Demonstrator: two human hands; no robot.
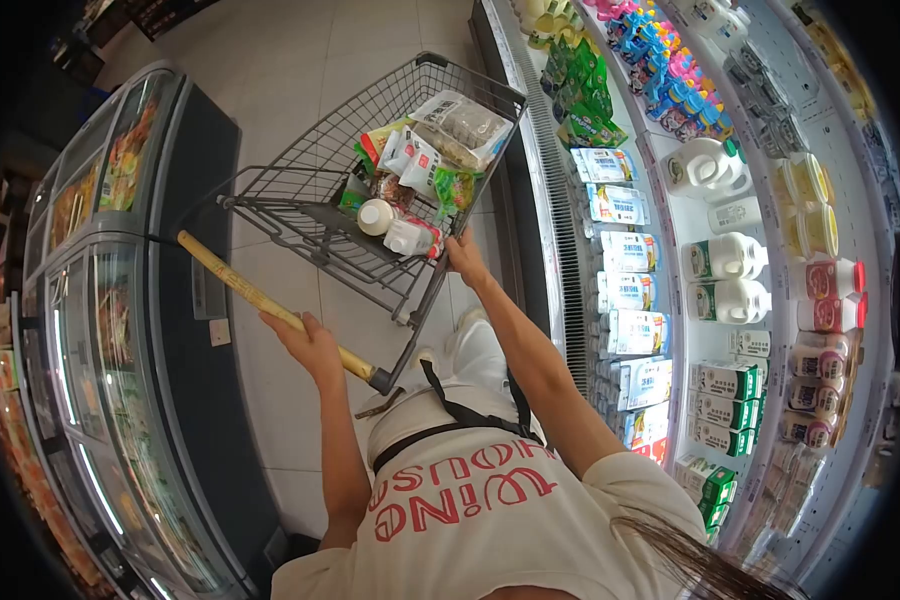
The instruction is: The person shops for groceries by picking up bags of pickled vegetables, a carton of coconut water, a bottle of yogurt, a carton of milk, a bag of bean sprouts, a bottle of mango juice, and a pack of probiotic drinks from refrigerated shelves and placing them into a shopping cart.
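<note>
A metal shopping cart (305,185) stands in the aisle in front of me. My left hand (308,345) is wrapped round its yellow handle (240,285). On the cart's right side, my right hand (464,258) grips the side rim, with some fingers hidden behind the wire. Just left of that hand, inside the basket, lies a white bottle with a red label (412,238). Beside it is another white bottle (376,217), its round end facing me. Farther forward lie a green packet (454,190), white packets (410,160) and a large clear bag of brownish food (462,130).
Along my right runs an open chilled shelf with milk jugs (727,257), blue-and-white packs (630,252), green cartons (725,410) and green pouches (582,90). Glass-topped freezers (120,290) line the left side. Tiled floor (280,80) stretches ahead between them.
</note>
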